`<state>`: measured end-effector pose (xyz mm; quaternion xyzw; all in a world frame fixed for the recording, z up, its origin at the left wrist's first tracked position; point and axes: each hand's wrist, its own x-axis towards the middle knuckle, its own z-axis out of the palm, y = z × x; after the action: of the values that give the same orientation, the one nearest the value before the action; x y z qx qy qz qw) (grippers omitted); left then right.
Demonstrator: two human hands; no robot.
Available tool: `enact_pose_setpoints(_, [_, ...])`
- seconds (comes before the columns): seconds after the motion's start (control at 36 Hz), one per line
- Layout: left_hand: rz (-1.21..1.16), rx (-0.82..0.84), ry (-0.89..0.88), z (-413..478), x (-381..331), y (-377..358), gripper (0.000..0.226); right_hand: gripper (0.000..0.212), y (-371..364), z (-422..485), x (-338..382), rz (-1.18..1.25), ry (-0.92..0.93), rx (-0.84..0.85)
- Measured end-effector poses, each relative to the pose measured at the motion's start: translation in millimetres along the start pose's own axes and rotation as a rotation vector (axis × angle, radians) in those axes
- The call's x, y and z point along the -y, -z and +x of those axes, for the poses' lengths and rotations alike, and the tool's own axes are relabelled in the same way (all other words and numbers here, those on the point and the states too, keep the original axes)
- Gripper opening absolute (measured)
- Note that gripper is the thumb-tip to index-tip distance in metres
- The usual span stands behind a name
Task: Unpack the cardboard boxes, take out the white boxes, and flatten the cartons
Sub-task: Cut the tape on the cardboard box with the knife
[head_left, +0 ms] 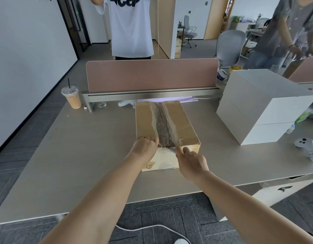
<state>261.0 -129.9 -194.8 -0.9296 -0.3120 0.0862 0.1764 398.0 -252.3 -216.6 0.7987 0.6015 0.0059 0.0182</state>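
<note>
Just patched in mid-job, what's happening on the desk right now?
A person is opening the cardboard box on the desk. Its top seam is torn raw, yet the flaps lie closed. The left hand curls its fingers over the near edge of the left flap; the right hand is at the seam's near end, though whether it pinches anything is unclear. Two white boxes stand stacked to the right.

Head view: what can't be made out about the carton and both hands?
Head view only:
Carton contents: closed flaps hide them.
Left hand grip: fingertips hidden behind its knuckles.
Right hand grip: its fingers cover whatever they touch.
Label on carton's near face: too small, partly behind left wrist.
</note>
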Motion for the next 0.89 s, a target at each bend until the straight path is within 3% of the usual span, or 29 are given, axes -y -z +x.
enact_pose_setpoints(0.44, [0.027, -0.001, -0.011, -1, 1, 1, 0.051, 0.051, 10, -10, -14, -0.100, -0.041, 0.025])
enact_pose_setpoints(0.64, [-0.019, 0.017, 0.028, 1, -2, -1, 0.050, 0.049, 2, -8, -11, -0.077, 0.067, -0.009])
enact_pose_setpoints(0.89, [-0.023, 0.024, 0.037, 1, -1, -5, 0.047, 0.060, 7, 4, -7, -0.082, 0.044, 0.048])
